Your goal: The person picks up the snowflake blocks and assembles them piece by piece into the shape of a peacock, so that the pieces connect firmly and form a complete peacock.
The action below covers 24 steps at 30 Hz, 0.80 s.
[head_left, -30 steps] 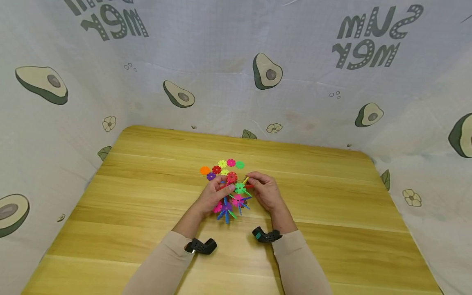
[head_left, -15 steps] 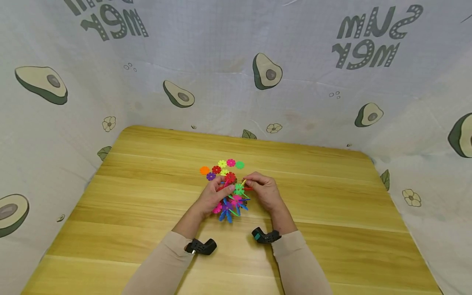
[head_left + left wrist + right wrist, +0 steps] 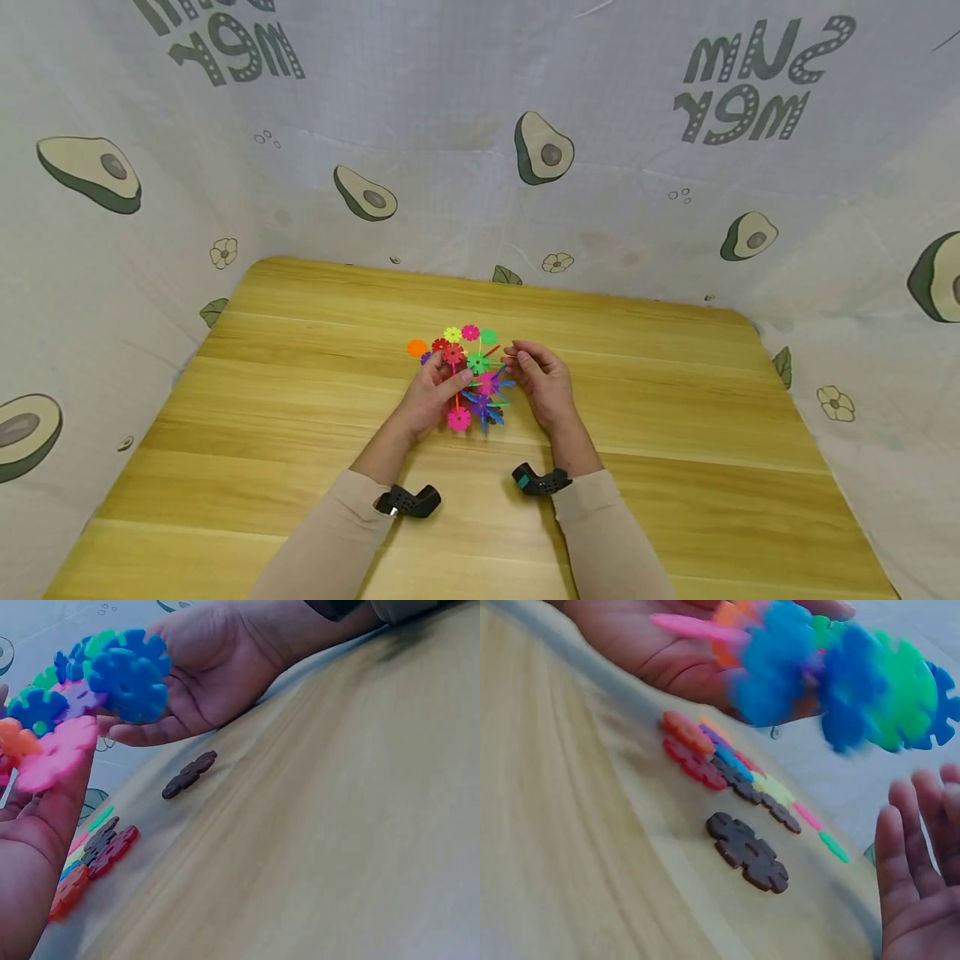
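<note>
Assembling, to judge by the pose: one cluster of notched discs (image 3: 487,383), mixed colours, held up off the counter (image 3: 660,417) near its middle. Left grip (image 3: 422,402): closed on the cluster at its left side, thumb across the near face, a red disc (image 3: 453,354) showing just beyond the thumb. Right grip (image 3: 547,385): just beside the cluster on its right, thumb and forefinger tips close together; a thin pale edge shows at the tips, yet whether they pinch a disc or merely touch one cannot be told. Step in hand, as read here: fitting a piece on the right side, or finding a place for one. Next move, as judged: the left grip kept steady, a free notch facing the right grip, the two notches lined up square and pressed together without loosening the neighbours. Loose stock, on the counter beyond the cluster: one orange disc (image 3: 417,347), one yellow disc (image 3: 452,334), one pink disc (image 3: 470,332), one green disc (image 3: 489,337); also one dark brown disc (image 3: 748,852), set apart in the right wrist view. Hidden: most of a violet disc (image 3: 427,358), behind the left grip; the far side of the cluster. Cut off: the right grip, at the edge of its own wrist view. Hard to make out: the cluster's blue discs (image 3: 776,664), blurred there; the total count; the joints themselves
</note>
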Each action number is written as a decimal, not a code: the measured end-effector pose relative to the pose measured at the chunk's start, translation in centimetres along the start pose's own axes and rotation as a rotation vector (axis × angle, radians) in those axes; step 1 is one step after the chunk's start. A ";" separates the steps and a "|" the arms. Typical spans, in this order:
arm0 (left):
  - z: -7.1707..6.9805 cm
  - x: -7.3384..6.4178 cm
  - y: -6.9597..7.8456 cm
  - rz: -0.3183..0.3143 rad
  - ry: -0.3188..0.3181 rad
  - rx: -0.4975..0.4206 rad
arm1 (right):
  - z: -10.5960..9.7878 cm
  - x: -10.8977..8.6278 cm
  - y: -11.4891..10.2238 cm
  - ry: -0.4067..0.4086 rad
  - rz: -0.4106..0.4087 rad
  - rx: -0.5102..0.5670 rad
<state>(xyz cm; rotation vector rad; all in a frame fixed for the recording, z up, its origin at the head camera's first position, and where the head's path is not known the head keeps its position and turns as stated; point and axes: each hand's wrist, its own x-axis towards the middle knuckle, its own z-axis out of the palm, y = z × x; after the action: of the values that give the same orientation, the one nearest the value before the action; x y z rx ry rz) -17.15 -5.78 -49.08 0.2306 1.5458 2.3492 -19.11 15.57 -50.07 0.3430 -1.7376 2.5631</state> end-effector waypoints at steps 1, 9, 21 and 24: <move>0.0 0.0 0.0 -0.002 0.007 -0.031 | 0.0 0.0 0.1 0.032 0.005 -0.014; -1.3 0.5 1.0 0.075 0.181 -0.203 | 0.8 0.2 0.6 0.155 0.052 -0.402; -2.6 0.7 1.8 0.106 0.383 -0.128 | 2.3 -0.5 -0.3 -0.212 0.140 -1.130; -2.7 0.7 1.6 0.108 0.412 -0.086 | 2.9 -0.6 -0.4 -0.253 0.140 -1.175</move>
<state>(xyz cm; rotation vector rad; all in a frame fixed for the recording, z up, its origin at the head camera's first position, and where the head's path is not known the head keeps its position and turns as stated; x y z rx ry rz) -18.91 -8.46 -48.68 -0.2105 1.6329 2.6656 -18.02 13.11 -48.83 0.4695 -2.9897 1.1555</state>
